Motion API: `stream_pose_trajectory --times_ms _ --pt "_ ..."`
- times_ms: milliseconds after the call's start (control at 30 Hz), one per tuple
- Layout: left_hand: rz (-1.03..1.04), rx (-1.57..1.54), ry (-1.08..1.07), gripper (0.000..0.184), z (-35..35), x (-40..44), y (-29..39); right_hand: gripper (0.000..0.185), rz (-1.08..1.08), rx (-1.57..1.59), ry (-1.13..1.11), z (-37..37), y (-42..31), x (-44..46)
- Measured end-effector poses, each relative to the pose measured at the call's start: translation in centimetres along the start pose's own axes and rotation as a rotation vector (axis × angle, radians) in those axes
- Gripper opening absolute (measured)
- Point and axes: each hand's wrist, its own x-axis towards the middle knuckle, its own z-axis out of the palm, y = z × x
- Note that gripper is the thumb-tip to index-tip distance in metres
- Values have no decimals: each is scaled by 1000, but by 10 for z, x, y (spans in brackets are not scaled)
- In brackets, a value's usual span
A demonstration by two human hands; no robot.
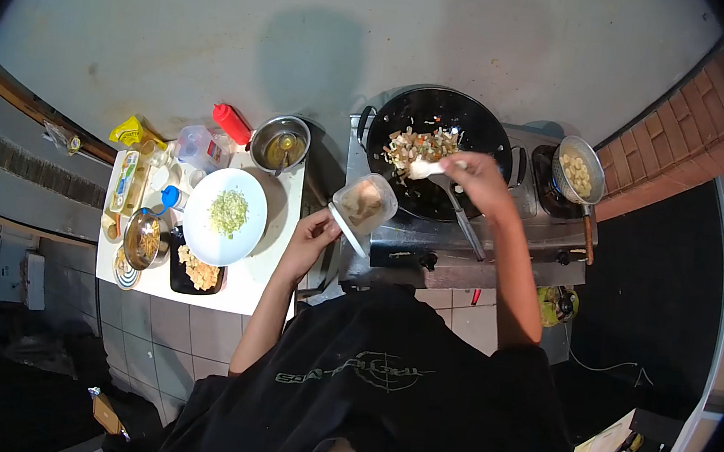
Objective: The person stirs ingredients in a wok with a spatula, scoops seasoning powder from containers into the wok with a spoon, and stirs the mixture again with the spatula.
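Note:
My left hand (312,237) is closed on a clear plastic container (366,204), which tilts at the stove's left edge. Its white lid (348,230) hangs open beside my fingers, and something pale lies inside. Over the black wok (477,119), my right hand (481,185) pinches a small white spoon (425,169). Chopped, mixed food (417,147) fills the middle of the wok below the spoon. A metal spatula (464,223) leans in the wok, its handle pointing toward me under my right wrist.
Right of the wok, a pan (596,166) with round pale pieces sits on another burner. On the left table (276,257) are a white plate (247,245) of chopped greens, metal bowls (257,153), a black tray (185,284) with food, and a red squeeze bottle (231,125).

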Motion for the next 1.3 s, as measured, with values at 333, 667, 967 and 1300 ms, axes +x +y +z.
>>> stream_pose_trajectory --times_ms 333,667,967,1300 --pt "-11 -57 12 25 3 -6 -12 11 -678 -1041 326 -34 57 55" --pt "-33 -96 67 24 3 -11 -9 12 -613 -584 229 6 -35 -4" --pt "25 -30 25 22 10 -9 9 12 -855 -959 -12 94 -37 -48" --pt "57 8 37 17 9 -12 8 9 -700 -720 -80 109 -40 -53"
